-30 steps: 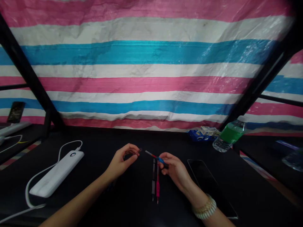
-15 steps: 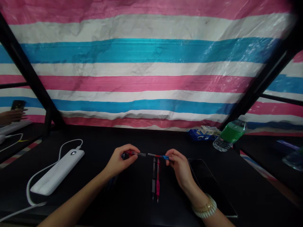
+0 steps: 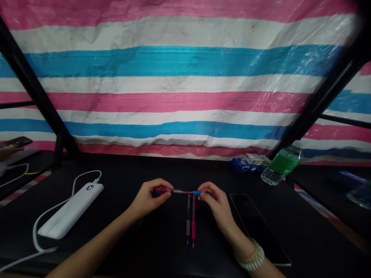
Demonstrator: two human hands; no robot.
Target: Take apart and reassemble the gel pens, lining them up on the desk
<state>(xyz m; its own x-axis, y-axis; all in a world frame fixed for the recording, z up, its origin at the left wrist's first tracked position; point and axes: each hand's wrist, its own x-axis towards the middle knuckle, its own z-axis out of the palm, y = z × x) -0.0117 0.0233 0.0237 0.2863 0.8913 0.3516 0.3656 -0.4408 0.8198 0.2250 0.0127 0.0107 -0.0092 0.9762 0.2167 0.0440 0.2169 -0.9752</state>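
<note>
My left hand (image 3: 153, 197) pinches a red pen part (image 3: 162, 190) with a clear tube pointing right. From the other side, my right hand (image 3: 215, 200) grips a blue pen part (image 3: 196, 192) whose thin reddish length points left. The two parts meet end to end in one line between my hands. Just below them, a grey and black pen (image 3: 188, 226) and a pink pen (image 3: 193, 227) lie side by side on the black table (image 3: 162, 247), tips toward me.
A white power bank (image 3: 69, 212) with a cable lies at the left, and a dark phone (image 3: 257, 227) beside my right forearm. Behind stand a green-labelled bottle (image 3: 282, 165) and a blue packet (image 3: 243, 165). Another person's hand (image 3: 5, 153) is at far left near a phone.
My right hand has moved left, and the gap between the red and blue pen parts has closed. At far left, the other person's phone has tilted flatter.
</note>
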